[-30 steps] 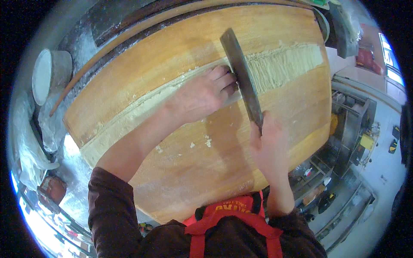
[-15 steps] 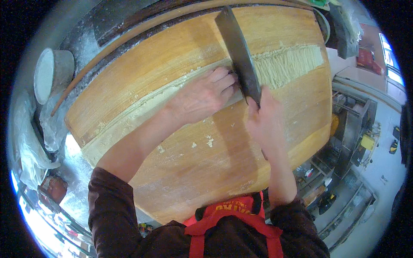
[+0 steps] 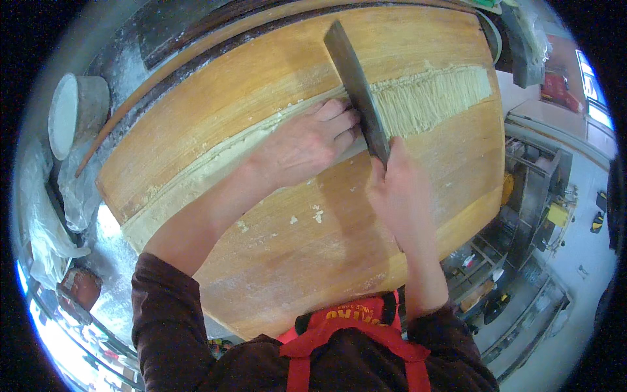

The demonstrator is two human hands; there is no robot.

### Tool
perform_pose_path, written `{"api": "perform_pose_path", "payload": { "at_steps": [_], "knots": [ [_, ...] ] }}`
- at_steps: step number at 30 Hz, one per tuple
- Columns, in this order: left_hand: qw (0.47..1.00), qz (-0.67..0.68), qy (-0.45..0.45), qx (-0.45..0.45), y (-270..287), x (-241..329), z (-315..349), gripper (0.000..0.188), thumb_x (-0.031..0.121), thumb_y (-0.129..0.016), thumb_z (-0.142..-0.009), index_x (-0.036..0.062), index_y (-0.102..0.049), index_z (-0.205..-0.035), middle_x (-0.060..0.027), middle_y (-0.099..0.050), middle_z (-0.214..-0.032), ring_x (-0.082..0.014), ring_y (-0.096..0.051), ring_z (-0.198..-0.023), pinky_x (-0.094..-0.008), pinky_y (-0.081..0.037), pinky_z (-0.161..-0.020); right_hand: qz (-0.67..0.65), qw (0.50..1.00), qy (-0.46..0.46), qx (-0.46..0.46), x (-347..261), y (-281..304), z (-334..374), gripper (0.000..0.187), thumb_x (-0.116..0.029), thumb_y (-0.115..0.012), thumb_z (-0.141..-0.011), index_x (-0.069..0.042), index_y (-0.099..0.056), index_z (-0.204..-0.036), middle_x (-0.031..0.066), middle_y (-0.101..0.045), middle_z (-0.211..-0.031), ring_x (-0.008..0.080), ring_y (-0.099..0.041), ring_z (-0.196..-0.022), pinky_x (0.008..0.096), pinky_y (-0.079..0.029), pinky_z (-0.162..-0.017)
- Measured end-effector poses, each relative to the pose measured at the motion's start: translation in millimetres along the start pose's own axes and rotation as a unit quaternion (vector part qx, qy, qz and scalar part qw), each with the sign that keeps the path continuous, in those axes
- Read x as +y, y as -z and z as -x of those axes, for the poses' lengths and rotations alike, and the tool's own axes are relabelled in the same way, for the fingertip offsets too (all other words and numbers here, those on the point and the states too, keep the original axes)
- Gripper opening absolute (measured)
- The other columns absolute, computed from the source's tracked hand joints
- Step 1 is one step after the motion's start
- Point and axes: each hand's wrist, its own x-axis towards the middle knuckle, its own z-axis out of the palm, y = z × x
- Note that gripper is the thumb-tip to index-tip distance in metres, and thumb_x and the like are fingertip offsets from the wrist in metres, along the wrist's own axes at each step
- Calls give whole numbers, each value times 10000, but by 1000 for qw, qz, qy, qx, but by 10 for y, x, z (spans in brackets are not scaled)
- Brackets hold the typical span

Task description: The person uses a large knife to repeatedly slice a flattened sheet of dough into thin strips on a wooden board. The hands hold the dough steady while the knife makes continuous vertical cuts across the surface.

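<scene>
My right hand (image 3: 400,186) is wrapped round the handle of a large, broad-bladed noodle knife (image 3: 358,85). Its blade points away from me, across a long band of folded pale dough (image 3: 215,160). With fingers curled, my left hand (image 3: 315,138) presses on the dough just left of the blade, knuckles close to the steel. Right of the blade lie thin cut noodles (image 3: 431,101), side by side in a row. The blade hides the cutting edge of the dough, and my left forearm covers part of the band.
A wide wooden board (image 3: 294,261) bears the dough, with crumbs (image 3: 317,214) near its middle. Behind it runs a long wooden rolling pin (image 3: 176,68). At left stand a white tub (image 3: 78,114) and plastic bags (image 3: 49,228). A metal rack (image 3: 529,189) stands at right.
The knife has shifted slightly left and now sits lower against the dough. The row of cut noodles reaches a little farther left. My left hand has barely moved.
</scene>
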Motion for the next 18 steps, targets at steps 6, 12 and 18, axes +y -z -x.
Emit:
{"api": "perform_pose_path", "payload": {
  "at_steps": [6,12,18],
  "knots": [
    [1000,-2,3,-9,45,11,-1,330,119,-556,-728,-15,-629,-1020,-126,-580,-1064,-285,-516,-1046,-344,-453,-921,-56,998,14,33,64,21,-36,175,-46,-554,-810,5,-435,-928,234,-572,-739,427,-591,-717,500,-458,-599],
    [1000,-9,8,-8,21,-5,23,336,120,-551,-736,-5,-627,-1038,-128,-576,-1097,-288,-513,-1074,-348,-450,-943,-31,999,6,-27,72,123,361,204,-37,-582,-790,6,-436,-924,214,-585,-744,414,-597,-713,482,-472,-592],
    [1000,-7,7,-3,23,-8,35,340,117,-552,-745,-14,-622,-1051,-119,-571,-1109,-265,-499,-1081,-328,-445,-939,6,999,-26,-44,-84,83,161,225,-25,-590,-760,10,-434,-919,220,-595,-774,419,-604,-727,485,-487,-608]
  ]
}}
